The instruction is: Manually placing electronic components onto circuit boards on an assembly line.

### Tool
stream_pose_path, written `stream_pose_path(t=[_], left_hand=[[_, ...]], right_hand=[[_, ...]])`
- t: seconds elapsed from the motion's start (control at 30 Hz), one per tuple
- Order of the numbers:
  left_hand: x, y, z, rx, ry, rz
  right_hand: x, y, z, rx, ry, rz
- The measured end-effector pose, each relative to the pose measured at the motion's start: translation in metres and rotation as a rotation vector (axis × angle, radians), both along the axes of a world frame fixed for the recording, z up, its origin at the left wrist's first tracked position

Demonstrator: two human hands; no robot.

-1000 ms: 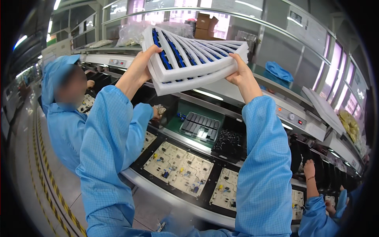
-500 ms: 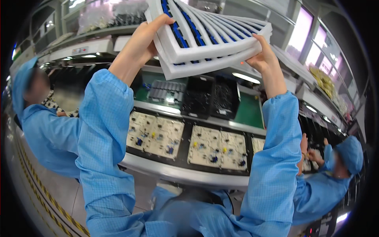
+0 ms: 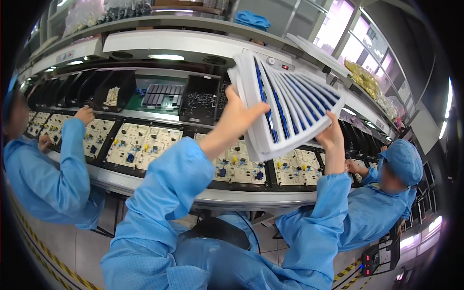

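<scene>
two bare hands hold one stack of white foam trays [image 3: 290, 143], seemingly of two layers, tilted in the air above the row of circuit boards. the left hand [image 3: 239, 116] grips its left side, with the thumb lying on the slotted face; the right hand [image 3: 332, 137] has its fingers closed on the right edge, near the lower corner. in the slots are many dark blue parts [image 3: 278, 106], too close together to count. at least five panels of pale circuit boards [image 3: 144, 145] lie in line on the bench [image 3: 193, 195]. behind them are one clear tray [image 3: 158, 107] of grey blocks [image 3: 162, 95] and two black bins [image 3: 203, 116]. one co-worker [image 3: 43, 183] sits at left, another co-worker [image 3: 379, 208] at right. the writing on one small bin label [image 3: 194, 119] is unreadable.
</scene>
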State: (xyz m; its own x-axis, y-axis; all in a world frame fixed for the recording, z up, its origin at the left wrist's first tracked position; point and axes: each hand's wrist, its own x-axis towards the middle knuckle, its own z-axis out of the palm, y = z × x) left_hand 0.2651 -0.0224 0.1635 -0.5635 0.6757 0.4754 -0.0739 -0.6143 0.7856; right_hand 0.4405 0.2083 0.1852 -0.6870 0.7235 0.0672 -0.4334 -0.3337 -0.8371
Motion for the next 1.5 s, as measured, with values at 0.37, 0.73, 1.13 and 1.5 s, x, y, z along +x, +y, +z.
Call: stream_pose_path(t=[0.37,0.73,1.13,1.5], left_hand=[[0.073,0.126,-0.131,-0.055,0.030,0.206],[0.099,0.185,-0.170,-0.198,-0.135,0.346],[0.087,0.259,-0.182,-0.298,-0.243,0.435],[0.067,0.314,-0.196,-0.406,-0.374,0.460]], right_hand=[[-0.002,0.145,-0.100,0.201,0.018,-0.026],[-0.077,0.192,-0.126,0.198,0.022,0.080],[-0.174,0.260,-0.140,0.566,-0.263,-0.227],[-0.200,0.311,-0.172,0.708,-0.495,-0.227]])
